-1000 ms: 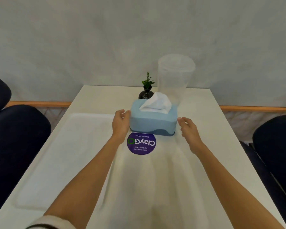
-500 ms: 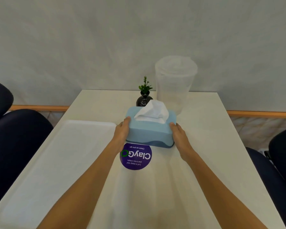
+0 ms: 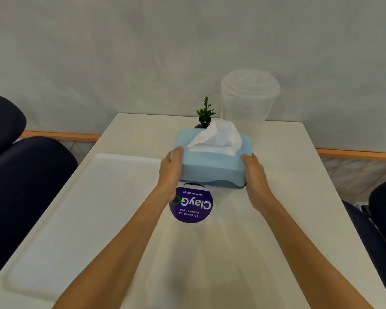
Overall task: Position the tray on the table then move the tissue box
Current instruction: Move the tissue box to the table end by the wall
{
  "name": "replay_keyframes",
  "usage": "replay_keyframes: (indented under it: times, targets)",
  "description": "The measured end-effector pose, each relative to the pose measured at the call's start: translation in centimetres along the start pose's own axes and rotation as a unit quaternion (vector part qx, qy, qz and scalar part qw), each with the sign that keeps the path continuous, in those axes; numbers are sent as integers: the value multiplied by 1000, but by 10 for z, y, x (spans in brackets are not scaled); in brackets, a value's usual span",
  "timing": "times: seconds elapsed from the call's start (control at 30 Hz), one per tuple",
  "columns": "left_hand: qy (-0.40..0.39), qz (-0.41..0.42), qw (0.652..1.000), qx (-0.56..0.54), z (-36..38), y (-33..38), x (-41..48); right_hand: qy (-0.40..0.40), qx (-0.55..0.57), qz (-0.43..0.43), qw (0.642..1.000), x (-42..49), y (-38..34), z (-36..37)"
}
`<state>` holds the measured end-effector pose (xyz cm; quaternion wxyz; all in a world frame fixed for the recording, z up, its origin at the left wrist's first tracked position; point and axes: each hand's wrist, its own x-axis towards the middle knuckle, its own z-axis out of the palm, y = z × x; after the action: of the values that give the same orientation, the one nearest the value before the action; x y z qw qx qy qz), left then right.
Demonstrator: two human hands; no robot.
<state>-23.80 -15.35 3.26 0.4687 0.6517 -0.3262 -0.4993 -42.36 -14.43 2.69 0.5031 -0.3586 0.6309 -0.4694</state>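
- Both hands, left hand (image 3: 170, 169) and right hand (image 3: 255, 175), now clamp the light-blue plastic tissue box (image 3: 212, 167); a second ago they hovered apart.
- Box sits mid-table, beside the white rectangular tray (image 3: 76, 208).

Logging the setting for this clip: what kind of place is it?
Probably an office pantry or break area: the purple sticker on the white table reads "Let's keep our pantries clean", dark padded chairs flank it, and a tissue box sits there.
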Motion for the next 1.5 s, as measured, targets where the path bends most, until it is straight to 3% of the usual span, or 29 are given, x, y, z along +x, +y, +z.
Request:
replay_keyframes:
  times: [0.33, 0.77, 1.1, 1.5]
  targets:
    - [40, 67, 997, -20, -81, 56, 19, -37, 39, -48, 997, -17, -41, 83]
    - [-1, 29, 1000, 9, -203, 73, 167, -22, 9, -7, 1000, 45, -48, 258]
    - [-42, -21, 999, 7, -219, 58, 262, -7, -7, 44, 999, 118, -34, 320]
    - [-55, -8, 997, 62, -218, 59, 313, 17, -26, 49, 998, 168, -27, 345]
